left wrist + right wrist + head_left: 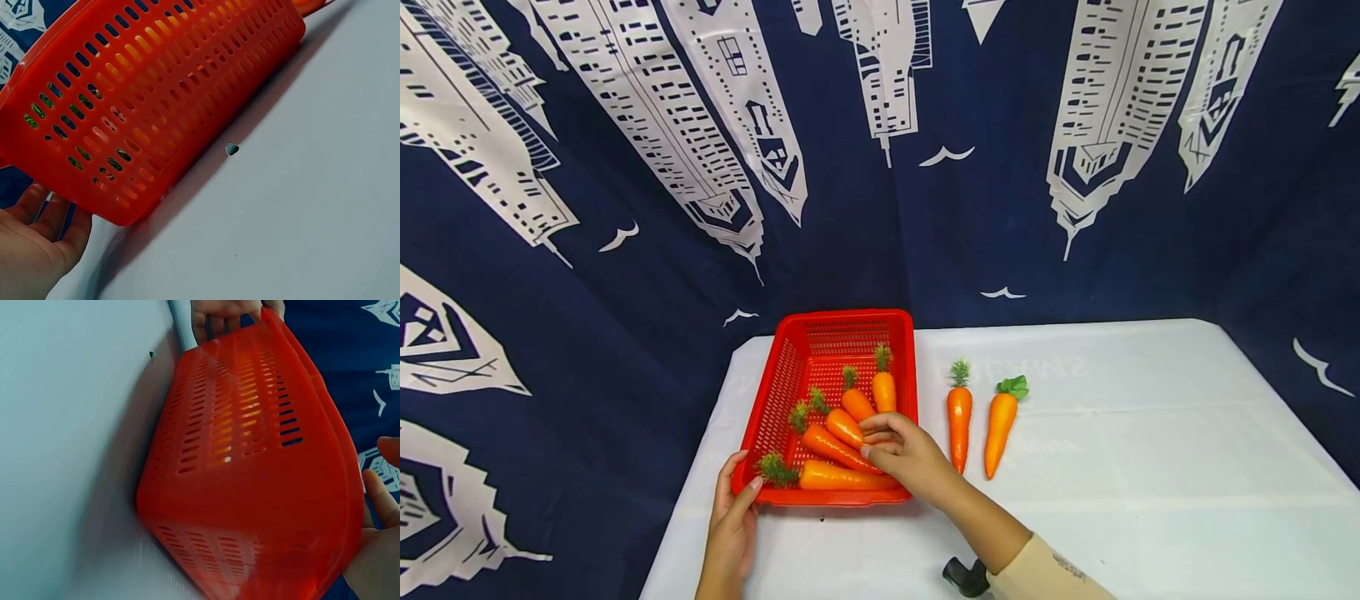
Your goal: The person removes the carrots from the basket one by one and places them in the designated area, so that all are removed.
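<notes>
My left hand (733,521) grips the near-left corner of a red perforated plastic basket (912,358), thumb over the rim and fingers outside. In the left wrist view those fingers (53,219) lie against its outer wall. Several orange carrots with feathery green tops lie inside, one along the near wall (842,477). My right hand (917,458) is over the basket's right side, with loosely bent fingers at the lower end of a middle carrot (844,427). Thumb and finger show apart in the right wrist view, but the basket wall hides what lies beneath them.
Right of the basket, two more carrots lie on the white table (1135,433): one feathery-topped (958,425), one with a leafy top (1000,429). A navy cloth (985,225) with white buildings hangs behind. A small dark speck (232,149) is beside the basket.
</notes>
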Tool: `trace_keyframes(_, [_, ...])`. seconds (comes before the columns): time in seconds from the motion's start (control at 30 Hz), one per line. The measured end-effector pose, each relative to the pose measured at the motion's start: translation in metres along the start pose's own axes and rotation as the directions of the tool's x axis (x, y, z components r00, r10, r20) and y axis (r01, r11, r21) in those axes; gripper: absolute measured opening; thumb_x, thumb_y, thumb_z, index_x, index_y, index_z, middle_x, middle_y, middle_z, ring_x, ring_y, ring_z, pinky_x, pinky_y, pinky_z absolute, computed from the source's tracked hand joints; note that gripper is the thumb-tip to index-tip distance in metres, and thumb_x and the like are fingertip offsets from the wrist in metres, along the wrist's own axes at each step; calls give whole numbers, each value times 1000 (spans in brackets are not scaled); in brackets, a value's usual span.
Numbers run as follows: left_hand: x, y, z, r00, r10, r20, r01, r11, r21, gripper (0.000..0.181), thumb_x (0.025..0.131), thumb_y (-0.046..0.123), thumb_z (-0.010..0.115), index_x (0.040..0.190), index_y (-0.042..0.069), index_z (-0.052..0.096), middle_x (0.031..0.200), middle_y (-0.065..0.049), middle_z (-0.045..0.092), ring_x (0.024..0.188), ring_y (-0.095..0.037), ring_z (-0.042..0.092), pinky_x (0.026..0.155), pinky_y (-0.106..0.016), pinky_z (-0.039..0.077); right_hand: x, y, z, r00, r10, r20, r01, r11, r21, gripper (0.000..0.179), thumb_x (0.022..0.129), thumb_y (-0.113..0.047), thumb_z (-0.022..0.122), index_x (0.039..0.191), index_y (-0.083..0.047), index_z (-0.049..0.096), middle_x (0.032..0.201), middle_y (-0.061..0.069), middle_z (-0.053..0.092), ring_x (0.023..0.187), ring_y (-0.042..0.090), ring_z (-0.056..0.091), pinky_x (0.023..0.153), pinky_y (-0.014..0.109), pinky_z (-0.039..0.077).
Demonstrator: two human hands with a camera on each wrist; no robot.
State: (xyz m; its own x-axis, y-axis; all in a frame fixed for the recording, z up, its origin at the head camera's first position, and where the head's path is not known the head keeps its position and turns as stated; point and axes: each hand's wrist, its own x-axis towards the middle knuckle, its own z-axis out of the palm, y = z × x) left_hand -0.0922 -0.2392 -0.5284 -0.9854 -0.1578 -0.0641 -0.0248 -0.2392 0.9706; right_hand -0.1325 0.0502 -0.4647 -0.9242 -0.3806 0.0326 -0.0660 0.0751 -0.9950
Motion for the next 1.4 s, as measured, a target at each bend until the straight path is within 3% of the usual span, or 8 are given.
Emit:
trace_keyframes(0.23, [0,0,-1,1000,4,1,-4,1000,-7,52,105,10,50,153,13,28,153,7,28,122,-8,47,94,-18,42,9,-4,8,998,-20,57,22,999,-31,37,95,-16,70,130,-8,60,131,19,61,121,35,62,91,22,56])
trace_keyframes(0.57, [-1,-1,0,1000,2,7,-2,1000,5,52,105,13,51,152,14,28,153,7,26,120,-8,47,92,-19,42,14,-1,10,996,5,86,4,995,-102,34,94,-21,72,127,-17,63,131,15,63,122,34,60,96,24,54])
trace_keyframes(0.93, [0,-3,1,1000,4,-3,-4,1000,-23,52,105,10,50,152,14,28,152,4,32,123,-6,48,96,-18,44,25,-3,16,994,-2,111,22,984,-178,39,95,-20,71,130,-8,61,132,16,63,123,32,60,105,48,51])
trace_keyframes(1.4, [0,-5,0,999,32,6,-32,999,-26,51,105,8,50,152,12,29,152,2,34,122,-4,51,96,-16,45,34,0,23,985,43,168,5,962,-272,49,92,-27,75,134,-5,59,131,11,63,119,29,60,104,43,51])
